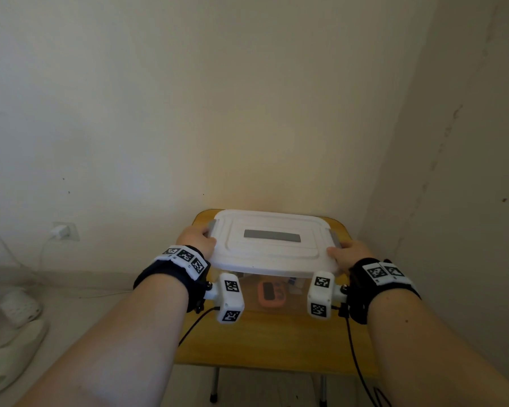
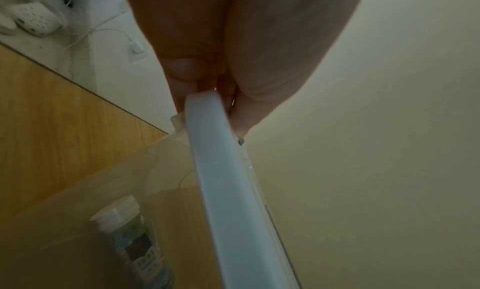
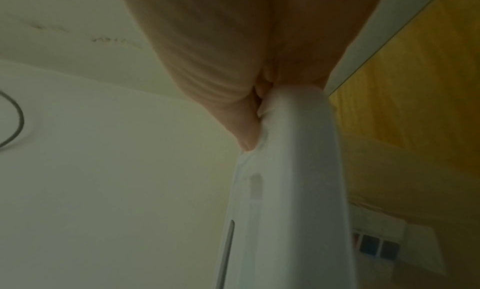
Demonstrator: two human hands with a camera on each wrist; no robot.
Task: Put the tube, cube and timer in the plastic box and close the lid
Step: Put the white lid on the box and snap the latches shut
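Observation:
A white lid [image 1: 272, 242] with a grey strip lies over the clear plastic box [image 1: 276, 301] on the yellow table [image 1: 271, 339]. My left hand [image 1: 197, 238] grips the lid's left edge, thumb on top. My right hand [image 1: 348, 255] grips the right edge the same way. Through the clear front wall I see the orange timer [image 1: 271, 295] and part of the cube [image 1: 293, 282]. In the left wrist view the tube [image 2: 132, 238] lies inside the box under the lid's edge [image 2: 221, 180]. The right wrist view shows the lid's edge [image 3: 293, 180] and the cube [image 3: 376, 248] below it.
The table stands in a corner with walls behind and to the right. On the floor at the left lie white slippers [image 1: 15, 327]. A charger [image 1: 60, 231] is plugged into a wall socket, its cable trailing down. Black cables [image 1: 356, 356] hang from my wrist cameras.

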